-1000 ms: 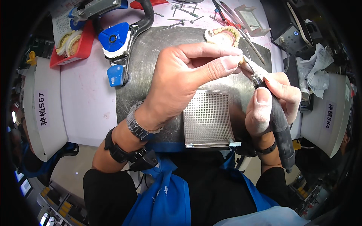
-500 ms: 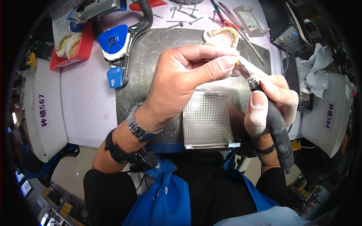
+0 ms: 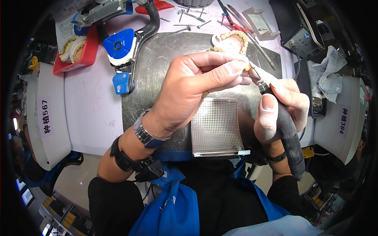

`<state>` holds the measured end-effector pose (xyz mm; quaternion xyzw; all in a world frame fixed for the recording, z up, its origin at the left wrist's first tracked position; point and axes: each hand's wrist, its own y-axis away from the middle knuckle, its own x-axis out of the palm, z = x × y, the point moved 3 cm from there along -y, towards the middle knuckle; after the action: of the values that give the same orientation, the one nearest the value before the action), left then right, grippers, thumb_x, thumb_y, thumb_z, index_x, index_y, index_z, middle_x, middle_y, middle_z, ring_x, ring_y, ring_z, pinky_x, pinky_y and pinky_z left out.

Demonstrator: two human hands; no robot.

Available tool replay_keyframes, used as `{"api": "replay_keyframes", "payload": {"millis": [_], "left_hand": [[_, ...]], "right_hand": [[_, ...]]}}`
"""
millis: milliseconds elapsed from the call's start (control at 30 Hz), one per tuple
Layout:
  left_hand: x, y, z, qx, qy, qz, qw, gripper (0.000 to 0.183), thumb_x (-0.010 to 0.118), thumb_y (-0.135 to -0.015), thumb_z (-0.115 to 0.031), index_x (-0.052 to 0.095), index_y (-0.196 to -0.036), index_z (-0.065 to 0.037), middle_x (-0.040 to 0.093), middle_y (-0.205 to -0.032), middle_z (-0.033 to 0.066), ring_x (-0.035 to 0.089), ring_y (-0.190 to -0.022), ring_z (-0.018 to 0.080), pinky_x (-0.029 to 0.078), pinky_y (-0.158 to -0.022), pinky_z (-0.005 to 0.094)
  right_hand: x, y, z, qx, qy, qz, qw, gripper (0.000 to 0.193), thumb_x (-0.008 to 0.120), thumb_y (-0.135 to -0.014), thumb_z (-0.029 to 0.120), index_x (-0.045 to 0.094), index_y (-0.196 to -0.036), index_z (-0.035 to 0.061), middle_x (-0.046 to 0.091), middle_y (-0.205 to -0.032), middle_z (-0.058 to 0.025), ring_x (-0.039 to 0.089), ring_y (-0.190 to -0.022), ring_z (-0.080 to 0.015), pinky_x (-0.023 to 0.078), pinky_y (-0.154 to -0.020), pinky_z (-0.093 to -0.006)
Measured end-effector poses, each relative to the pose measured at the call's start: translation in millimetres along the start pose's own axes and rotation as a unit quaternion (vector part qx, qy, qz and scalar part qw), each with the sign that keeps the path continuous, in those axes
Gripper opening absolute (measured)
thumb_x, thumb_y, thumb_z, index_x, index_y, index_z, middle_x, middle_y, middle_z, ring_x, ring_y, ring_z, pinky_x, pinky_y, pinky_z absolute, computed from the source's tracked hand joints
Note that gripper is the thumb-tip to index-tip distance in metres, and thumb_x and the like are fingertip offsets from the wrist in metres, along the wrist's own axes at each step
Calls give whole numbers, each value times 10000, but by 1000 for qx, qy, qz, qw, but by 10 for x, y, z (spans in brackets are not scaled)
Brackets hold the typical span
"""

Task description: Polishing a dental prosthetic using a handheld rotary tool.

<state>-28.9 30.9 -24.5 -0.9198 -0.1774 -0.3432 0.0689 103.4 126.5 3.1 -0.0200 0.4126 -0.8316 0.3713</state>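
Observation:
My left hand (image 3: 193, 80) is closed, thumb and forefinger pinching a small tooth-coloured dental piece (image 3: 247, 67), mostly hidden by the fingers. A yellowish toothed bit (image 3: 215, 49) peeks out above the forefinger; whether it belongs to the same piece I cannot tell. My right hand (image 3: 281, 108) is wrapped round a black rotary handpiece (image 3: 290, 137). Its thin bur (image 3: 255, 70) points up and left, with the tip at the dental piece. Just beyond my fingers, a dental model (image 3: 233, 38) with a row of teeth lies on the grey metal plate (image 3: 151, 78).
Below my hands is a perforated metal tray (image 3: 216, 126). A blue and black articulator (image 3: 119, 45) stands to the left, beside a red box (image 3: 89, 51) holding dental models. Loose burs (image 3: 189, 27) lie at the back. A control box (image 3: 302, 41) and crumpled paper (image 3: 330, 76) sit at right.
My left hand has tilted slightly, and the yellowish toothed bit now shows above its forefinger. The right hand and handpiece have shifted a little left.

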Motion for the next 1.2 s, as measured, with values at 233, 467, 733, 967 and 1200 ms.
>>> {"api": "replay_keyframes", "payload": {"millis": [233, 467, 733, 967, 1200], "left_hand": [[1, 4, 16, -34, 79, -1, 996, 269, 496, -907, -85, 517, -1119, 78, 609, -1011, 169, 612, -962, 211, 496, -859, 243], [-11, 7, 25, -61, 115, 14, 991, 263, 486, -905, -64, 497, -1124, 82, 595, -1026, 161, 609, -963, 210, 507, -856, 228], [-33, -21, 13, -23, 93, 7, 995, 230, 536, -891, -87, 549, -1056, 72, 603, -1021, 145, 616, -948, 219, 496, -871, 280], [21, 0, -27, -18, 27, 2, 999, 238, 495, -908, -68, 506, -1099, 73, 591, -1053, 174, 601, -981, 209, 489, -891, 293], [10, -6, -16, -20, 3, -5, 1000, 264, 517, -894, -50, 507, -1131, 66, 604, -1034, 166, 599, -988, 203, 488, -882, 283]], "right_hand": [[10, -23, 37, 8, 43, 9, 999, 242, 606, -821, 151, 471, -989, 42, 561, -854, -131, 509, -683, -116, 415, -639, -247], [11, -25, 48, -9, 34, 3, 999, 243, 614, -817, 153, 469, -974, 38, 567, -857, -140, 540, -742, -146, 430, -688, -263], [2, -25, 35, 20, 0, 43, 999, 251, 620, -811, 159, 471, -967, 32, 549, -807, -118, 509, -680, -124, 415, -639, -240], [58, -37, 30, -79, -18, -16, 997, 327, 722, -716, 36, 519, -969, -6, 582, -857, -185, 611, -757, -213, 493, -665, -268], [31, -72, 96, -87, 36, 25, 995, 347, 737, -696, 22, 528, -973, -3, 588, -853, -182, 629, -788, -238, 511, -666, -281]]}}
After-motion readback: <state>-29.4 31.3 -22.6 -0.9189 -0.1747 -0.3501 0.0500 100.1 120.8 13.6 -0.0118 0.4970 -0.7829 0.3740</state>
